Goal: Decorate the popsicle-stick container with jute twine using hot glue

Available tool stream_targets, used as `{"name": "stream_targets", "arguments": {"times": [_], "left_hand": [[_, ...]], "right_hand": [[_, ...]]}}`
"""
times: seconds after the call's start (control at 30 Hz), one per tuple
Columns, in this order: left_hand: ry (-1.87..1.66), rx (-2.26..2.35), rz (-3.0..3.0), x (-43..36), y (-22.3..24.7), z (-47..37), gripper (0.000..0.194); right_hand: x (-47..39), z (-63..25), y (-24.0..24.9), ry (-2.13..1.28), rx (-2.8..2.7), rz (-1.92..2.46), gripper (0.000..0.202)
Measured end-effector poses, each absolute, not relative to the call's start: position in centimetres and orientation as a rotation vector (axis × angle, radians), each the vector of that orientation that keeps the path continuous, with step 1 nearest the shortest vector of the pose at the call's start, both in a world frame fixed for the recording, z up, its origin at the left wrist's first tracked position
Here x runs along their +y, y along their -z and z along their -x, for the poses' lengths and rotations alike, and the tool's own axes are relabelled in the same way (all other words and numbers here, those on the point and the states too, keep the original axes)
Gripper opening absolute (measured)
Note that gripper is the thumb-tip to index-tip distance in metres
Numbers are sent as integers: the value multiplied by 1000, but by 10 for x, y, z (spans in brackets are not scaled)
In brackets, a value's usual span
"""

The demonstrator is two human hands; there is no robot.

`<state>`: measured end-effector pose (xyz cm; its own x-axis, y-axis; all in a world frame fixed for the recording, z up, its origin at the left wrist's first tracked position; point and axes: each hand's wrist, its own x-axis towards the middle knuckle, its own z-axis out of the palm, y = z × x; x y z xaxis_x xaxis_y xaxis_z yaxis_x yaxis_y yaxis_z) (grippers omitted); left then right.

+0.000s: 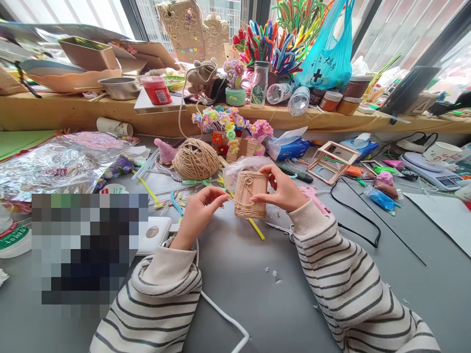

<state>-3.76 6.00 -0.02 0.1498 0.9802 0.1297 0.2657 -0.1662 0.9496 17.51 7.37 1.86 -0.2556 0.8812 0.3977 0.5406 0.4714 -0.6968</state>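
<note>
Pale wooden slats, banded with twine along the top and bottom edges, make up the small container [259, 189] in front of the wearer, its axis close to upright; whether its base touches the surface [228, 284] I cannot tell. Taking that container as the clock's centre, with twelve pointing away from the wearer, the right hand [281, 189] comes from three o'clock. Its grip holds the piece, thumb on the near face and fingers around the top and far side. Between eight and nine, the left hand [200, 211] has a narrow grip, thumb and fingertips pinching a thin strand [238, 201] that runs to the container's side and crosses its face below a little twine bow [248, 181].

For neat handling, I would let the right grip only steady the slats, since squeezing could bow them, and bring the thumb clear of the strand's path. Light, even tension from the left should suit it best; a sharp tug might drag the bow askew or slide the lower band. Scissors [281, 228] lie between four and five o'clock, near the right cuff, so that elbow is best kept high. The twine ball [196, 159] sits at ten, apart from both hands.
</note>
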Motion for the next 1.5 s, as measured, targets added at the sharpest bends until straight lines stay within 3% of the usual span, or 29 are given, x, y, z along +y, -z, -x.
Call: {"name": "stream_targets", "arguments": {"times": [0.37,0.9,1.1,1.23,1.5], "left_hand": [[-871,1145,-1818,55,-6,34,23],[-802,1118,-1617,55,-3,28,28],[-938,1203,-1439,59,1,26,51],[-837,1017,-1242,62,3,25,68],[-552,847,-1233,74,-3,25,76]], "right_hand": [[75,-176,-17,-563,-1925,1177,56],[74,-175,-17,-580,-1964,1171,57],[75,-176,-16,-591,-1981,1161,58],[74,-178,-17,-602,-2005,1147,58],[74,-180,-22,-609,-2044,1167,59]]}}
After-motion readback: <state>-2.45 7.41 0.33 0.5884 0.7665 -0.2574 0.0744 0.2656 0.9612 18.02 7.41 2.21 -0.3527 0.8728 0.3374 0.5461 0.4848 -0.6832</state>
